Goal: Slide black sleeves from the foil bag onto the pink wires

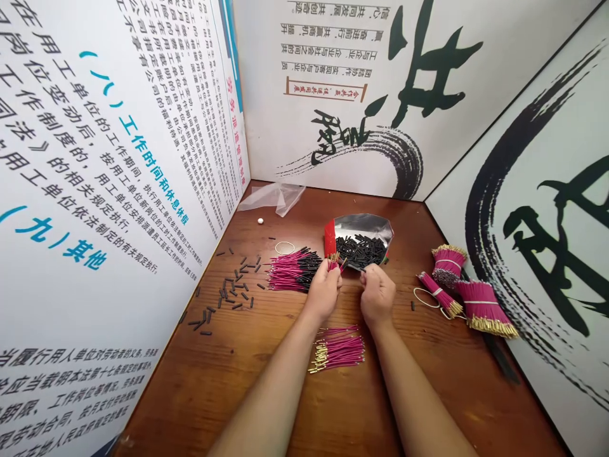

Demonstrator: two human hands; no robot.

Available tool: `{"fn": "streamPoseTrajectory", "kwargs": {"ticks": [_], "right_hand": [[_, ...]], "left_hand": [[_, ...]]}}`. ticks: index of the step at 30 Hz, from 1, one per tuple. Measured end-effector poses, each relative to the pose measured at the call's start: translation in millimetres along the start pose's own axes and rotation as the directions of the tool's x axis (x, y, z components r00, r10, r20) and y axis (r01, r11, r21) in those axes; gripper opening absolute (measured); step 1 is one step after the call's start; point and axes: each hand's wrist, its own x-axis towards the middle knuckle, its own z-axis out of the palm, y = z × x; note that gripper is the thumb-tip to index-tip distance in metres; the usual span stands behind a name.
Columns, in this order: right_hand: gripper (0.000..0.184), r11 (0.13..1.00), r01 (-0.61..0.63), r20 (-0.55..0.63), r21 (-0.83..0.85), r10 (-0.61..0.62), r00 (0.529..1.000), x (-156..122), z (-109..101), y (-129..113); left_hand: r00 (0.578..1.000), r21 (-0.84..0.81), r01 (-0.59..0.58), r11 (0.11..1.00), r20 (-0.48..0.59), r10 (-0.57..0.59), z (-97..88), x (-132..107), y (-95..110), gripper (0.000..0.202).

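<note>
My left hand is closed around a small bunch of pink wires whose gold-coloured ends stick up past the fingers. Beside it, my right hand is pinched, apart from the left; what its fingertips hold is too small to make out. Just beyond both hands sits an open foil bag with short black sleeves in it. A pile of pink wires with black ends lies left of my left hand. Between my forearms is a loose row of pink wires with gold ends.
Loose black sleeves are scattered at the left. Banded bundles of pink wire lie at the right, near white rubber bands. A clear plastic bag lies at the back. Printed panels enclose the wooden table.
</note>
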Motion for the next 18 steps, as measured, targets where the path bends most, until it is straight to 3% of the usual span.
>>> {"fn": "streamPoseTrajectory", "kwargs": {"ticks": [6, 13, 18], "right_hand": [[0.035, 0.995, 0.076, 0.116, -0.061, -0.069, 0.991, 5.5, 4.5, -0.9], [0.031, 0.996, 0.073, 0.103, -0.047, -0.068, 0.992, 4.2, 3.5, -6.6], [0.022, 0.999, 0.022, 0.078, -0.024, -0.02, 0.997, 4.2, 3.2, -5.7]], "left_hand": [[1.0, -0.048, 0.012, 0.999, -0.004, -0.012, 0.5, -0.7, 1.5, 0.021], [1.0, -0.097, -0.004, 0.995, -0.013, 0.002, -0.4, 1.5, 0.9, 0.034], [1.0, -0.096, -0.005, 0.995, -0.02, 0.003, 0.2, -0.4, 2.3, 0.03]]}}
